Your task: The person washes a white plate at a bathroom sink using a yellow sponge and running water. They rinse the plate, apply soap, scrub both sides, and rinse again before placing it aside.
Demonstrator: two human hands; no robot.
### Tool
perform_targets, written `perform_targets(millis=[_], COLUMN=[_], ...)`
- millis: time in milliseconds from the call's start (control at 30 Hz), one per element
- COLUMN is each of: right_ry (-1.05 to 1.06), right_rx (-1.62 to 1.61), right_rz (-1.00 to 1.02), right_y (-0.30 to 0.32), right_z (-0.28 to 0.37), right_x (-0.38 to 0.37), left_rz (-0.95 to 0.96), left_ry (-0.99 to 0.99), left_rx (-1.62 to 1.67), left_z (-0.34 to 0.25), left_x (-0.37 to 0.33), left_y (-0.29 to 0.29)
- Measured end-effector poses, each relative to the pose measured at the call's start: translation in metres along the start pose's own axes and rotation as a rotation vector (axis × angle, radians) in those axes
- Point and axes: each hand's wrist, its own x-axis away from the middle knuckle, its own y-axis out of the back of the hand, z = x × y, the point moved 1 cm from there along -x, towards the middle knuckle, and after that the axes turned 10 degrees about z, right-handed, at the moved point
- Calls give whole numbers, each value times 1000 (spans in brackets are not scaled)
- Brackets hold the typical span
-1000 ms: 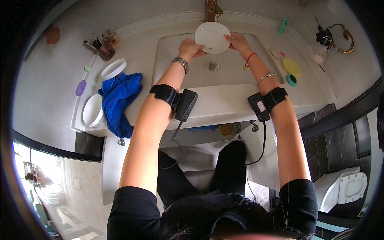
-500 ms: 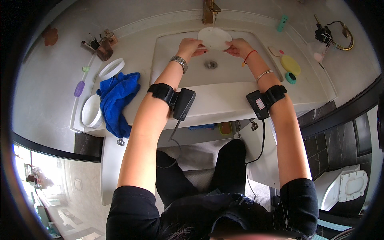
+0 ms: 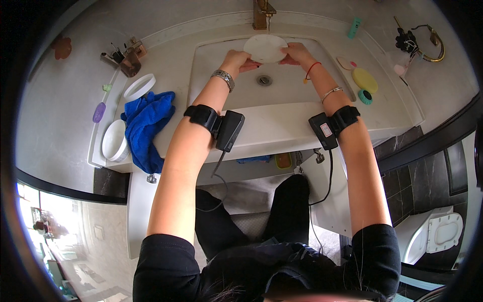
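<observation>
A round white dish (image 3: pixel 265 49) is held level between my two hands, over the far part of the white sink (image 3: pixel 226 90). Its left rim is pinched by my left hand (image 3: pixel 238 61), and its right rim by my right hand (image 3: pixel 298 54). Just above the dish's far edge, a thin stream of water runs from the gold faucet (image 3: pixel 260 17). The metal drain (image 3: pixel 264 80) shows below the dish, nearer to me. Some of the fingertips are hidden under the dish.
On the left of the counter lie a blue towel (image 3: pixel 146 126), a white bowl (image 3: pixel 115 141), a white ring-shaped lid (image 3: pixel 140 87) and a brown cup (image 3: pixel 130 64) by some brushes. To the right are a yellow oval (image 3: pixel 365 80) and a teal round item (image 3: pixel 365 97).
Both hands have shifted the dish slightly to the left under the faucet. My grip on its rim stays on both sides.
</observation>
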Motion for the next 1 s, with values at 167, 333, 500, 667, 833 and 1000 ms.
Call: perform_targets(millis=[167,333,500,667,833,1000], right_ry=[139,31,-37,-52,-68,-34], right_rx=[43,-60,-76,-87,-34,-9], right_rz=[-50,36,90,88,70,25], right_y=[-2,-3,-3,-2,-4,-3], right_z=[13,9,0,-3,1,4], right_x=[14,14,-1,-2,4,9], left_rz=[3,-69,-154,-180,-148,-171], left_ry=[48,54,-32,-92,-91,-52], left_rx=[17,-16,-19,-44,-259,-342], left_z=[5,5,1,-4,-5,-3], left_x=[-4,-2,0,2,3,1], left_y=[1,4,1,-1,2,5])
